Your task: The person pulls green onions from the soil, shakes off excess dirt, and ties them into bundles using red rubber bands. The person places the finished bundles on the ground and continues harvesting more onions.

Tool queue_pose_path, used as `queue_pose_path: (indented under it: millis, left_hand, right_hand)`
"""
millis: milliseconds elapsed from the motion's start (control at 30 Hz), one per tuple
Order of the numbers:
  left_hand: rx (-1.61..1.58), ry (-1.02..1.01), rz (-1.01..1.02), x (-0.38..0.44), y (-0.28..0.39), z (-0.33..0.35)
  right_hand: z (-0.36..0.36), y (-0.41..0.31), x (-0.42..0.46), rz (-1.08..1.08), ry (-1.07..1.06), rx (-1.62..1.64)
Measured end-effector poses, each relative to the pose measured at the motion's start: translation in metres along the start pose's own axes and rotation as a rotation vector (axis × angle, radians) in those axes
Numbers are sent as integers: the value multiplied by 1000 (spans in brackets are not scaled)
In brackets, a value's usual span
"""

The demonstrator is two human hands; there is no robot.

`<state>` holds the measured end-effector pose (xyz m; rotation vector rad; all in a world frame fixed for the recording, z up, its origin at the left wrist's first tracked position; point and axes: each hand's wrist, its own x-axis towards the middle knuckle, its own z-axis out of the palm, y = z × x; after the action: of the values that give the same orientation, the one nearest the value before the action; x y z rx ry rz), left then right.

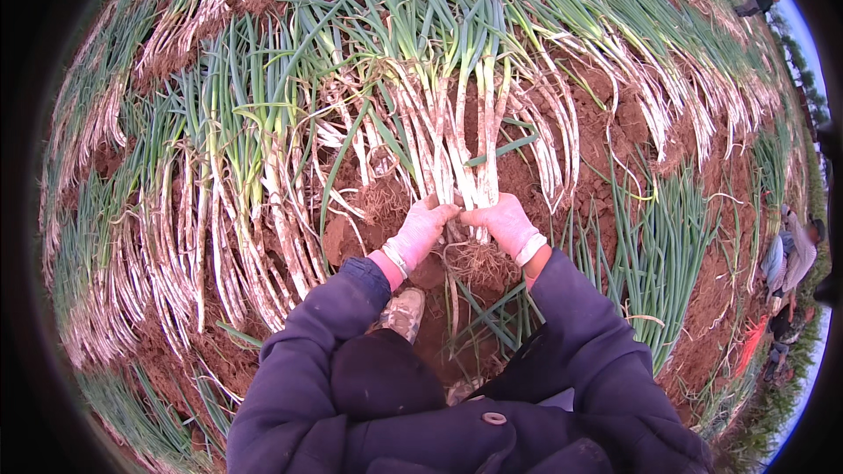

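Observation:
My left hand, in a pale pink glove, is closed around the white stalks of long green onions just in front of me. Beside it, nearly touching, my right hand in a matching glove grips a bunch of green onions near the base. Brown, soil-covered roots hang below the right hand. The green leaves of both bunches point away from me. Where the stalks held by one hand part from those held by the other is hard to tell.
Rows of pulled green onions lie on reddish soil to the left and ahead. More onion leaves are at the right. My shoe is below my left hand. Other people are at the far right, near a red thing.

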<state>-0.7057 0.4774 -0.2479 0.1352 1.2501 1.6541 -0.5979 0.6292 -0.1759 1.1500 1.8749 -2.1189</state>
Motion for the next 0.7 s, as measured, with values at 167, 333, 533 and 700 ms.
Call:
queue_pose_path:
  millis: [167,333,533,700]
  left_hand:
    - [-572,27,-104,-9,40,-5]
    - [-607,176,47,-11,54,-75]
    - [-172,49,-147,-25,50,-48]
    - [-194,79,-143,-30,74,-16]
  right_hand:
    - [-24,-75,-20,-232,135,201]
    - [-35,-101,-42,-226,143,661]
    - [-86,36,-2,-2,51,-402]
    - [-83,-133,-93,-109,147,8]
